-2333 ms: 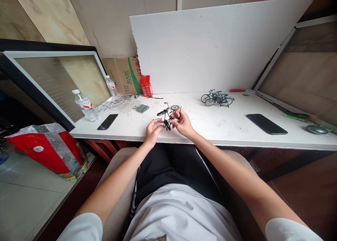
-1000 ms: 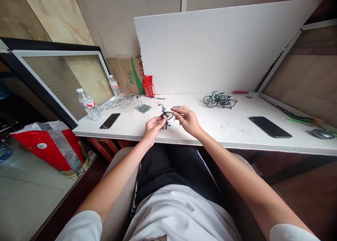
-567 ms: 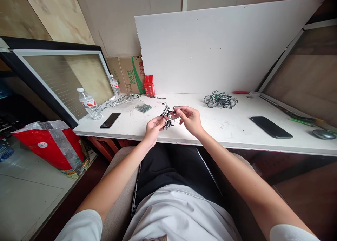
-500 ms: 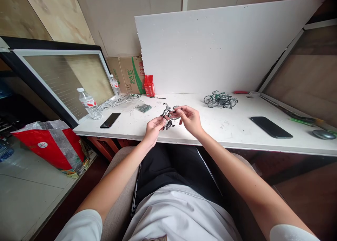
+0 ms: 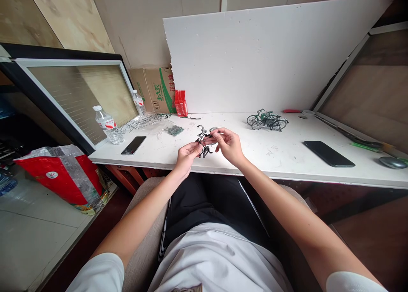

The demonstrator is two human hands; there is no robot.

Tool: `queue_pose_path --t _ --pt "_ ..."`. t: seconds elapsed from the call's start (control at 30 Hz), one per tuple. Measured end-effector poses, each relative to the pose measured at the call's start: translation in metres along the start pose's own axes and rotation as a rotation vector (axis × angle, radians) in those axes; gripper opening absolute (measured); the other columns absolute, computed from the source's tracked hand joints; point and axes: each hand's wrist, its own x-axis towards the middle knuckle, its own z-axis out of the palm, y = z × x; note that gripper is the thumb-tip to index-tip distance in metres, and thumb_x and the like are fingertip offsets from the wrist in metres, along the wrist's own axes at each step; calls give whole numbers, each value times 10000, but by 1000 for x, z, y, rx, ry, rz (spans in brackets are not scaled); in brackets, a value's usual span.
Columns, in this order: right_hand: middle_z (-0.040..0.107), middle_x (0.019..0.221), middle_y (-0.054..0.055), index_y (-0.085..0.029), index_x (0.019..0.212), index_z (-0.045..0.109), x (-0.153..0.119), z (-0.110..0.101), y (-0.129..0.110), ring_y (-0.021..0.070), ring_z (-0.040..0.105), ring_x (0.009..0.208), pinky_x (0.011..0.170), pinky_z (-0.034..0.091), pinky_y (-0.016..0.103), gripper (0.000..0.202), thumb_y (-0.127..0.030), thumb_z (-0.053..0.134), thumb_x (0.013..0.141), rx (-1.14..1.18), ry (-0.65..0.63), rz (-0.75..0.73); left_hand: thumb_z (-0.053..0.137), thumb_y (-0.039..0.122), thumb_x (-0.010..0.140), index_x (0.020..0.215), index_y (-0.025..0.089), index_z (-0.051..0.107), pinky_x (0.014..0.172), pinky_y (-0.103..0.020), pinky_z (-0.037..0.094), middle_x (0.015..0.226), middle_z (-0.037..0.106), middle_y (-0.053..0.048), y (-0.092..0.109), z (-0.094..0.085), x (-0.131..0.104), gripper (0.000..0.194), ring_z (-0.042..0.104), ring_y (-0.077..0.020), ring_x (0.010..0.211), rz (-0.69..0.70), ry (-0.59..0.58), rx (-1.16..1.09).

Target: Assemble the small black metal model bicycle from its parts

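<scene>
A small black model bicycle is held above the near part of the table, its handlebar pointing up and away from me. My left hand is closed, pinching the bicycle's frame from the left side. From the right, my right hand is closed with thumb and forefinger pressed together at the bicycle. A thin dark piece shows at those fingertips; whether it is joined to the frame is hard to see. My right fingers partly hide a wheel. Two finished-looking model bicycles, one green and one black, stand at the back right.
On the white table lie a phone, a larger dark phone and a mouse. A water bottle, thin loose parts and a small bag of parts are at left. A white board leans behind.
Both hands stay in nearly the same place. The bicycle has turned very slightly, and my right fingers have shifted a little at it.
</scene>
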Motion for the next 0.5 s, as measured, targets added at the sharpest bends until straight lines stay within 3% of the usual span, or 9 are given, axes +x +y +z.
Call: queue_pose_path --t 0.5 --pt "817 967 97 -228 1058 663 -1 0 2 264 819 838 492 550 275 494 -706 676 930 -21 12 -7 966 443 712 983 134 794 734 -280 428 869 730 -54 0 1 -1 446 588 -129 772 -15 14 -6"
